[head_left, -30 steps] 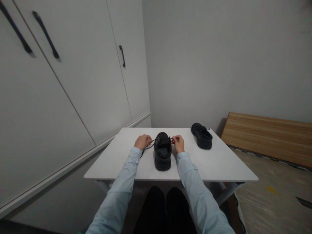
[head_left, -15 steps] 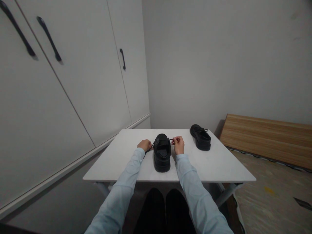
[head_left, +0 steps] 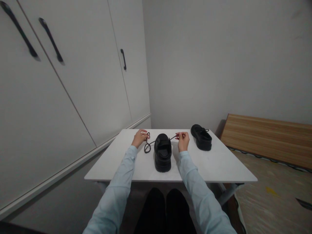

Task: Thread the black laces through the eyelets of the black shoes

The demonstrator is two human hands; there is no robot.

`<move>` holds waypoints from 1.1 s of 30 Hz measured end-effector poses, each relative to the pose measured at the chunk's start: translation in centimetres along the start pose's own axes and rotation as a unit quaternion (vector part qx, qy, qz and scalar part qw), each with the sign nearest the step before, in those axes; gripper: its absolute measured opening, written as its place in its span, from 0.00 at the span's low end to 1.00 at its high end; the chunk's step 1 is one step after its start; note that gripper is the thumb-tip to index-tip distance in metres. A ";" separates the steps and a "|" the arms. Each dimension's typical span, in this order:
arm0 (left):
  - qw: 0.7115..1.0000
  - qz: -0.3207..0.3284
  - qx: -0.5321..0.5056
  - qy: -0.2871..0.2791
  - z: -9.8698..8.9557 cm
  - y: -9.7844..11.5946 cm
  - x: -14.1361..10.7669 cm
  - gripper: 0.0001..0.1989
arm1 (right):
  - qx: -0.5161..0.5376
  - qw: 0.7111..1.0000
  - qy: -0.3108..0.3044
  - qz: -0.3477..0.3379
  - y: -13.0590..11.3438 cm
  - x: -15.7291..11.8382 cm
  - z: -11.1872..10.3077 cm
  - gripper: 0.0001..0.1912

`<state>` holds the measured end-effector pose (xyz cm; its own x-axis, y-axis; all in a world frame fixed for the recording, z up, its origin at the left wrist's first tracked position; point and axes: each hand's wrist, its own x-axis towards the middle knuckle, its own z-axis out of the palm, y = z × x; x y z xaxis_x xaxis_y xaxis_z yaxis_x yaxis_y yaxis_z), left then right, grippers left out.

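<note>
A black shoe (head_left: 162, 162) stands on the white table in front of me, its heel towards me. From its left side a dark shoelace (head_left: 147, 149) curls in slack loops beside my left hand (head_left: 139, 137). That hand's fingers are stretched and apart, with the lace at their tips. On the other side, my right hand (head_left: 183, 140) pinches the other lace end, drawn in a straight slanting line from the shoe. A second black shoe (head_left: 203, 141), its lace tied, rests farther right on the table.
The white table (head_left: 117, 164) has its front edge above my knees. White cabinet doors (head_left: 85, 81) with dark handles run along the left. A wooden board (head_left: 263, 136) leans against the wall at right, over a floor with a plastic-like covering.
My left hand has moved away from the shoe, up and left, and its fingers have spread while the lace hangs in loops. My right hand has drawn its lace end outward to the right.
</note>
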<state>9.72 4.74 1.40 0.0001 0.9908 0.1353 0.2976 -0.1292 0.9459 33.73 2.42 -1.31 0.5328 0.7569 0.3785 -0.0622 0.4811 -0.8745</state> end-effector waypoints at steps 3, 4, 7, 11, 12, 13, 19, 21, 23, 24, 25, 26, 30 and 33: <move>0.992 0.019 -0.124 -0.017 0.4 1.5 -0.5 0.16 | -0.002 0.999 -0.021 -0.032 -1.6 -0.2 1.0 0.09; 0.990 0.028 -0.140 -0.022 0.6 2.1 -0.5 0.16 | -0.003 0.999 -0.024 -0.047 -2.1 -0.3 1.3 0.09; 0.987 0.059 -0.151 -0.024 1.3 3.9 -0.7 0.16 | 0.005 0.996 -0.062 -0.069 -3.8 -0.9 2.2 0.09; 0.982 0.105 -0.152 -0.028 2.2 6.3 -1.0 0.17 | 0.003 0.993 -0.090 -0.071 -6.9 -1.6 3.0 0.08; 0.980 0.117 -0.157 -0.033 2.5 6.8 -1.1 0.17 | 0.012 0.993 -0.091 -0.073 -7.6 -1.7 3.1 0.09; 0.977 0.131 -0.161 -0.038 2.6 7.3 -1.2 0.17 | 0.022 0.993 -0.093 -0.069 -8.2 -1.8 3.2 0.09; 0.966 0.205 -0.150 -0.050 3.7 9.4 -2.3 0.16 | 0.083 0.973 -0.165 0.137 -8.6 -2.1 3.3 0.13; 0.965 0.218 -0.136 -0.053 4.0 9.8 -2.9 0.15 | 0.118 0.949 -0.183 0.230 -7.8 -2.2 3.1 0.12; 0.966 0.227 -0.114 -0.054 4.2 10.1 -3.4 0.13 | 0.170 0.925 -0.170 0.293 -7.1 -2.1 2.9 0.08; 0.967 0.228 -0.100 -0.055 4.3 10.2 -3.7 0.13 | 0.198 0.916 -0.157 0.312 -6.7 -2.1 2.8 0.07; 0.968 0.228 -0.084 -0.056 4.4 10.1 -4.1 0.12 | 0.225 0.907 -0.144 0.325 -6.5 -2.0 2.7 0.05; 0.970 0.227 -0.068 -0.057 4.3 10.1 -4.4 0.12 | 0.247 0.900 -0.132 0.335 -6.3 -1.8 2.6 0.04; 0.974 0.215 -0.010 -0.075 3.8 9.2 -5.6 0.12 | 0.288 0.877 -0.100 0.372 -5.9 -1.1 2.1 0.03; 0.974 0.189 0.062 -0.107 3.1 8.4 -6.2 0.11 | 0.288 0.880 -0.089 0.367 -5.6 -0.8 1.8 0.03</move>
<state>15.20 -2.41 7.58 0.3275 0.8607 0.3897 0.3511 -0.4938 0.7955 32.14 -0.08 3.87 0.0324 0.9898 -0.1386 -0.7790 -0.0619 -0.6240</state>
